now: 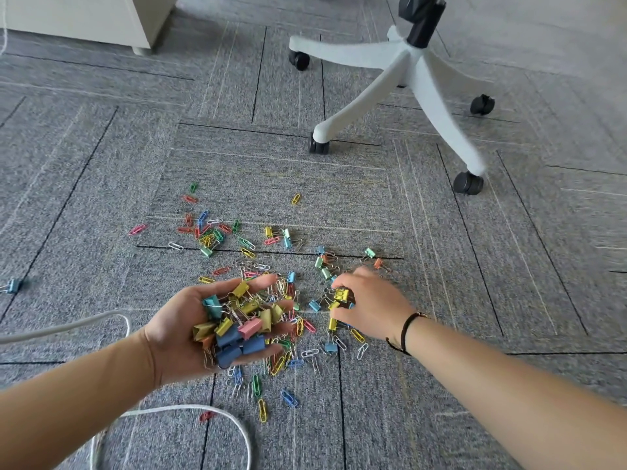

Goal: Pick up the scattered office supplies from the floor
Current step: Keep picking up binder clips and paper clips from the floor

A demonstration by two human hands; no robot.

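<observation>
Left hand is palm up and cupped, fingers curled loosely around a heap of binder clips: yellow, blue, teal, pink, orange, with wire handles tangled through. It sits low over the grey carpet, near-left of centre.

Right hand is palm down just right of it, fingers curled and pinching a yellow binder clip at the fingertips. Black cord bracelet on that wrist.

Still on the floor: a dense patch of paper clips and small binder clips between and under both hands, spreading to the near side. A second cluster of paper clips lies farther away, left of centre. A few binder clips sit just beyond the right hand. One lone blue binder clip is well apart at the far-left edge. A single yellow paper clip lies alone farther out.

White cable loops across the near-left carpet, passing under the left forearm. White five-star chair base with black casters stands far right. Corner of a pale cabinet at far left.
</observation>
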